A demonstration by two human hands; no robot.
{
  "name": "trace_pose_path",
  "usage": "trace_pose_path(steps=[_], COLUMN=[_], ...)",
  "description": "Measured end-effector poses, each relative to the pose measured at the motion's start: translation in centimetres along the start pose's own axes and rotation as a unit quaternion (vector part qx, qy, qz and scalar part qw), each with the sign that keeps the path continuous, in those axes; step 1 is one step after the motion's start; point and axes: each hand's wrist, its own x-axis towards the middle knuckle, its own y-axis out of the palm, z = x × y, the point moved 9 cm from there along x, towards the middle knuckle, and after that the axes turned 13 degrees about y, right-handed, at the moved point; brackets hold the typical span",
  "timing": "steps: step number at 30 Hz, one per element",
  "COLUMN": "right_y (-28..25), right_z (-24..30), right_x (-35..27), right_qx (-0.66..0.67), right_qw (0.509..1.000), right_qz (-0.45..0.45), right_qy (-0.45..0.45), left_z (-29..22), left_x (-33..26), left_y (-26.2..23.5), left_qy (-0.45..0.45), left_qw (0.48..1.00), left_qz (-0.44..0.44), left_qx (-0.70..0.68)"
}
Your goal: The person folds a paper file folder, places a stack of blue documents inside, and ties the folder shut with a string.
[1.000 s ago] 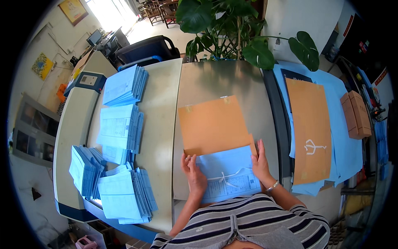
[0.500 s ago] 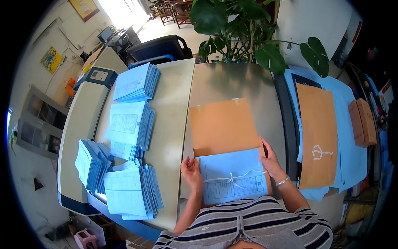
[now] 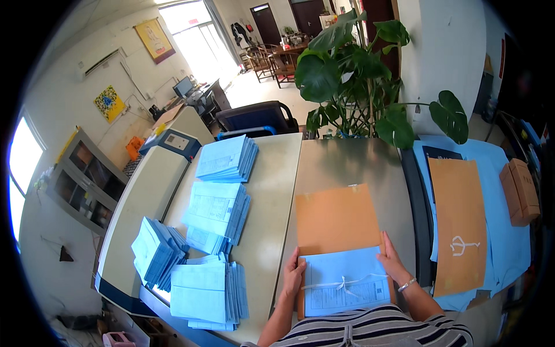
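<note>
A blue document packet (image 3: 329, 267), tied with a white ribbon (image 3: 343, 283) in a bow, lies in a brown cardboard file folder (image 3: 337, 215). The folder's flap is laid open toward the far side. At its left edge my left hand (image 3: 293, 273) is closed, thumb on top, beside the packet. My right hand (image 3: 392, 260) grips the opposite edge, its thumb reaching over the packet's upper right corner. Both hands' fingers are partly hidden beneath the folder.
Several stacks of blue packets (image 3: 218, 211) stand on the left of the table (image 3: 272, 231). At the right, another brown folder (image 3: 459, 225) with a white tie lies on blue sheets (image 3: 502, 231) near a brown box (image 3: 520, 191). A leafy plant (image 3: 358, 81) stands behind the table.
My view has tilted upward, so the scene sits lower and further right. My left hand, earlier with curled fingers raised at the folder's edge, now clasps that edge; the right keeps its hold.
</note>
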Motion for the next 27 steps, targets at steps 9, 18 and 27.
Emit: trace_pose_path(steps=[9, 18, 27], right_y=[0.3, 0.0, -0.6], right_z=[2.3, 2.3, 3.9], right_x=[-0.9, 0.1, -0.1], right_qx=[0.015, 0.062, -0.258], right_qw=[0.998, 0.997, 0.943], right_qz=[0.02, 0.03, -0.167], right_qy=[-0.051, -0.027, -0.128], left_z=[0.4, 0.9, -0.6], left_x=[0.1, 0.5, 1.4], left_y=[-0.2, 0.1, -0.2], left_qy=[-0.003, -0.026, 0.096], left_qw=[0.999, 0.999, 0.944], left_qz=[0.028, 0.017, 0.051], left_qx=[0.024, 0.021, 0.312])
